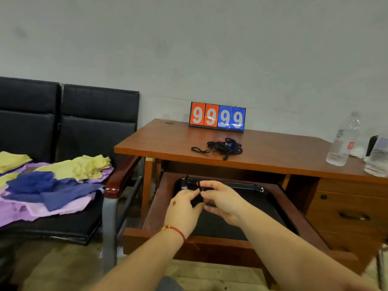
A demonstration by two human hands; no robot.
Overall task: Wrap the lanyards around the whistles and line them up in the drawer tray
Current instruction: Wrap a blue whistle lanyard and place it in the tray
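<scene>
Two hands (182,208) (222,203), one black corded whistle (197,201)

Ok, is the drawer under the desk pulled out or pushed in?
Pulled out. The drawer juts forward from under the desktop, with the black tray in it exposed and both hands working above it.

Black whistle (197,201) above black tray (263,189) (lanyards (218,147) heaped on desktop).
</scene>
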